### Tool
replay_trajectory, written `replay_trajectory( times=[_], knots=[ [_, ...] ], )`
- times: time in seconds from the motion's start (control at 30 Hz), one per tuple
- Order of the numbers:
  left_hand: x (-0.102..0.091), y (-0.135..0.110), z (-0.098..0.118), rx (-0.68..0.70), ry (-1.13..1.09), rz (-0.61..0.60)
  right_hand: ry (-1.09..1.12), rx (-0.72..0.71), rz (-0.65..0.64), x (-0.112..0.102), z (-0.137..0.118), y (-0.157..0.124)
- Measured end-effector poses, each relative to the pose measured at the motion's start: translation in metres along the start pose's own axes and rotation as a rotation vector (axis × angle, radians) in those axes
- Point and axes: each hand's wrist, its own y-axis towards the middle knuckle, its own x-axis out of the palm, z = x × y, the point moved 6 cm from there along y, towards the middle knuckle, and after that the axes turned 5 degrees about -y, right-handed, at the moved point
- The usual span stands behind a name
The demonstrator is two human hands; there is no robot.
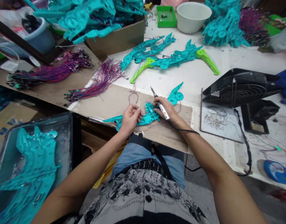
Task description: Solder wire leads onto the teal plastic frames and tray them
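A white-handled soldering iron (163, 111) is gripped in my right hand (166, 107), its metal tip pointing up and away to the left. Under both hands lies a teal plastic shell part (150, 115) with thin wires, close to the table's front edge. My left hand (131, 117) is closed in a pinch over the left half of this part; what sits between the fingertips is too small to make out. Just beyond my right hand, a teal piece with a round disc (176, 95) rests on the board.
Bundles of purple-red wires (100, 79) lie left of the board. More teal parts with lime-green pieces (143, 69) are farther back, near a cardboard box (119, 39). A black fan (236, 88) stands at right. A dark bin (74, 137) of teal shells is lower left.
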Motion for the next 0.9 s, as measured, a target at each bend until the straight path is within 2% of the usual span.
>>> replay_trajectory(
  times=[0.17,0.27,0.37,0.47,0.57,0.63,0.7,0.9],
  knots=[
    [0.001,-0.002,0.000,0.009,-0.008,0.027,0.002,-0.003,0.002,-0.001,0.000,0.000],
    [0.003,-0.002,0.000,0.012,0.077,0.019,0.019,0.002,0.017,-0.001,-0.001,0.001],
    [0.006,-0.004,0.006,0.056,0.342,0.006,0.043,0.010,0.002,-0.001,-0.002,0.003],
    [0.015,-0.008,0.020,0.188,0.772,-0.047,0.081,0.003,-0.024,-0.001,-0.004,0.004],
    [0.030,-0.011,0.027,0.331,1.151,-0.156,0.093,-0.007,-0.028,-0.002,-0.007,0.004],
    [0.038,-0.011,0.025,0.360,1.323,-0.242,0.088,-0.020,-0.027,-0.003,-0.008,0.003],
    [0.042,-0.008,0.021,0.334,1.423,-0.290,0.084,-0.021,-0.025,-0.003,-0.009,0.003],
    [0.045,-0.001,0.022,0.276,1.544,-0.306,0.082,-0.007,-0.031,-0.001,-0.008,0.002]
  ],
)
